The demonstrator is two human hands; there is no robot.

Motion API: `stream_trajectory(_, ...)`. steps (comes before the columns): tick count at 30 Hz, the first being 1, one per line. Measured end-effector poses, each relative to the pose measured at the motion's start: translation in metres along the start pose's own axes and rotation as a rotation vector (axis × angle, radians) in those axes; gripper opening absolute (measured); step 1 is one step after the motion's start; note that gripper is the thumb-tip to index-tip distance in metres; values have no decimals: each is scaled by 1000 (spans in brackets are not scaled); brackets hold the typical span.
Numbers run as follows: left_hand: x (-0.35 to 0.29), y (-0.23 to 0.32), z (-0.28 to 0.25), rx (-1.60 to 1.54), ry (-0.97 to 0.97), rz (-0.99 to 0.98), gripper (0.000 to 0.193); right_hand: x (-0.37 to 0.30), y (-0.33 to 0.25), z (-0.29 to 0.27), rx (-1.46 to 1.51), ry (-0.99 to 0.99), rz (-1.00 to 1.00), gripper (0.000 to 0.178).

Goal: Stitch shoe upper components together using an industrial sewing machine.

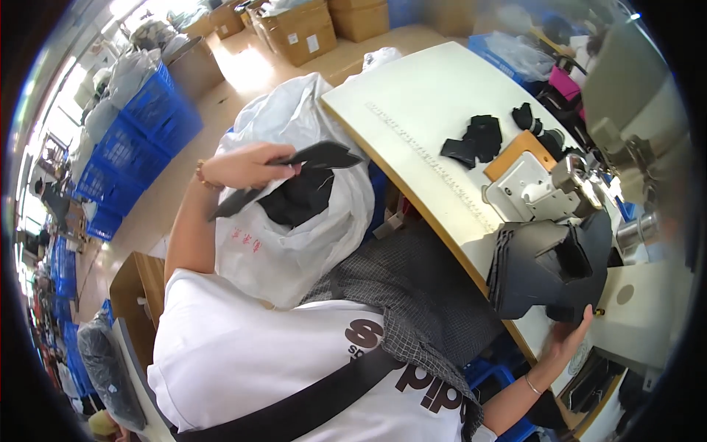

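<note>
My left hand is closed around a flat black cut piece, whose ends stick out on both sides of the fingers. It is above a large white plastic bag that has more black material inside its open mouth. On the right, my right hand grips the near lower edge of stacked black cut pieces, its fingers partly hidden by them. The stack rests on the white table beside a sewing machine and has a dark opening in its upper part.
Several loose black scraps lie on the white table near the machine. Blue crates are stacked on the left, with cardboard boxes farther back. A wooden box stands behind my left arm.
</note>
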State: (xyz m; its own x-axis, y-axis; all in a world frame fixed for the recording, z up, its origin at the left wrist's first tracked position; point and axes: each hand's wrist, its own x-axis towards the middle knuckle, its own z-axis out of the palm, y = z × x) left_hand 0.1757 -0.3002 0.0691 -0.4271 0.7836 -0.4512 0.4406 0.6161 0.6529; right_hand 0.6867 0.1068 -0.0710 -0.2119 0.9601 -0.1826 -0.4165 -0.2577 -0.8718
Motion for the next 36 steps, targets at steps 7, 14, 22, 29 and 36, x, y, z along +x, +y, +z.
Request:
stream_trajectory(7,46,-165,53,-653,-255,-80,25,20,1,-27,-27,46,55,61)
stream_trajectory(14,53,-240,-79,-169,476,-95,44,27,-3,-37,-18,62,75,67)
stream_trajectory(22,85,-233,4,652,560,274,33,27,-4,-35,-85,96,57,68)
stream_trajectory(29,114,-301,129,988,244,264,58,28,-10,-44,-143,55,51,63)
stream_trajectory(36,131,-318,110,1087,176,36,77,17,-4,-32,-147,69,45,48)
